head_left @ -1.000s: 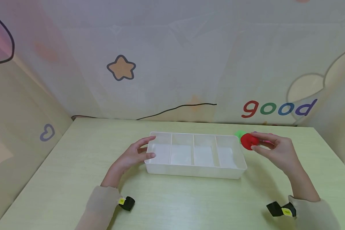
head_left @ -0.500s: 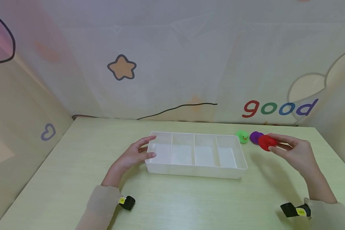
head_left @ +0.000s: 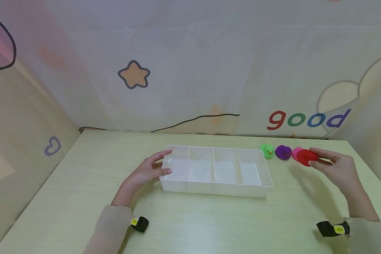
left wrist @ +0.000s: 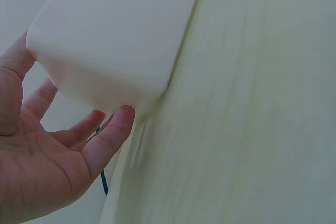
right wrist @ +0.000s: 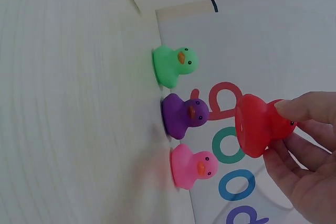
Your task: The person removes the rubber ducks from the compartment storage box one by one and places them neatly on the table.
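My right hand [head_left: 338,169] pinches a red rubber duck [head_left: 306,157] in the air at the right. In the right wrist view the red duck [right wrist: 258,125] is held by its head, its flat base turned to the table. Three more rubber ducks stand in a row behind it: green [head_left: 268,151], purple [head_left: 283,152] and pink [head_left: 296,153], the last partly hidden by the red one. My left hand [head_left: 149,168] grips the left end of a white divided box [head_left: 216,189], its fingers on the end wall [left wrist: 100,90] and its thumb at the rim.
The box rests on a pale wooden table [head_left: 193,225], its compartments side by side. A printed cloth backdrop [head_left: 190,70] stands behind the table's far edge. The green duck is close to the box's back right corner.
My right hand has carried the red duck to the right, past the green and purple ducks, which now show fully. The left hand and box have stayed put.
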Tool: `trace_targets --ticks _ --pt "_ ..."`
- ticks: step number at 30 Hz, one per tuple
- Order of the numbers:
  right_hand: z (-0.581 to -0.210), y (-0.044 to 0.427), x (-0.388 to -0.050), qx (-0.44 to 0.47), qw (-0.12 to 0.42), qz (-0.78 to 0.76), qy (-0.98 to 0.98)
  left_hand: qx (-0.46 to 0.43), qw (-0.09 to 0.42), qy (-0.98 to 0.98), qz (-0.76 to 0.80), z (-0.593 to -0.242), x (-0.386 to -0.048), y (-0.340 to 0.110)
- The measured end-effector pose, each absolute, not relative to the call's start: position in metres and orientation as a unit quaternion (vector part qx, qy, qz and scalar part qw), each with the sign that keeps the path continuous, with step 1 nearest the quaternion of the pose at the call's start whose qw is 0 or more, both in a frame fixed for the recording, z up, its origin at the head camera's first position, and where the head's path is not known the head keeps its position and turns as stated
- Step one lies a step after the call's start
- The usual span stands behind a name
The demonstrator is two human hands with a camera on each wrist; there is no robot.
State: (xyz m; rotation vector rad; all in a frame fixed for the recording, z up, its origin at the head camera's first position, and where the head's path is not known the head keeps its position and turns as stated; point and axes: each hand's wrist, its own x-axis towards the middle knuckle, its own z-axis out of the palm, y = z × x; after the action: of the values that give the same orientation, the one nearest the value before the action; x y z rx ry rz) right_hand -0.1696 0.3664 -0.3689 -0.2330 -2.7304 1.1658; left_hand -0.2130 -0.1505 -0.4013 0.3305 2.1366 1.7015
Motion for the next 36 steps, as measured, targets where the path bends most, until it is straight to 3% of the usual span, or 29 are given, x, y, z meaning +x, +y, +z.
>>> trace_targets --ticks 16,30,36 --pt "-0.363 0.388 -0.178 -0.109 0.086 0.404 -0.904 0.115 0.194 0.764 0.604 -0.4 -0.211 -0.151" --pt "-0.437 0.47 -0.229 -0.149 0.095 0.368 -0.913 0.114 0.192 0.767 0.602 -0.401 -0.212 -0.151" --pt "-0.434 0.464 -0.231 -0.169 0.076 0.372 -0.909 0.116 0.193 0.765 0.604 -0.402 -0.213 -0.151"
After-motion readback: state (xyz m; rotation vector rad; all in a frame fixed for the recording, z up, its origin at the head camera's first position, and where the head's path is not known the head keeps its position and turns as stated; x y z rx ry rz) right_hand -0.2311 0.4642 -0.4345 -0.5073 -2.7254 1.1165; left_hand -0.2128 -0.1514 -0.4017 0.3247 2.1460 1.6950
